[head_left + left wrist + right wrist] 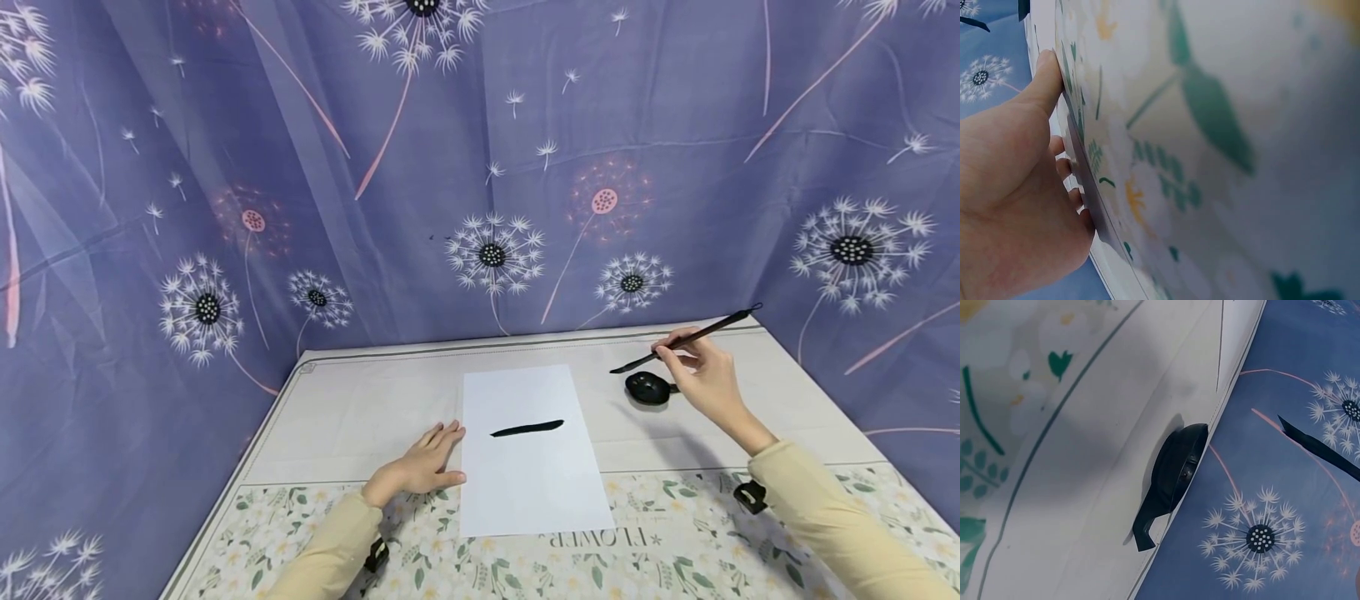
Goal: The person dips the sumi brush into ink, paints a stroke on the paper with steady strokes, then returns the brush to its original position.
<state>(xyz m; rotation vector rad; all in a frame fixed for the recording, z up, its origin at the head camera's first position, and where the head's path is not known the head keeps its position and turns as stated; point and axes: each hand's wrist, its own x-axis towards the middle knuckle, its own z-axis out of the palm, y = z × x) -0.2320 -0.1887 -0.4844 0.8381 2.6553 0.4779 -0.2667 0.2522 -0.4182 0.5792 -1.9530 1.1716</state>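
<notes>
My right hand (711, 379) pinches a dark writing brush (720, 323) near its middle. The brush slants down to the left, its black tip above a small black ink dish (647, 387) with a short handle. In the right wrist view the dish (1175, 469) lies below the brush tip (1297, 439), apart from it. My left hand (420, 467) rests with fingers spread at the left edge of a white sheet of paper (532, 492). One thick black stroke (527, 428) runs across the sheet. The left wrist view shows the palm side of the left hand (1016, 181) against the cloth.
A pale tablecloth (360, 408) with a floral front section (675, 558) lies under everything. A purple dandelion-print curtain (420, 275) hangs behind the table and along both sides. Black wrist devices (750, 497) show by the cream sleeves (840, 517).
</notes>
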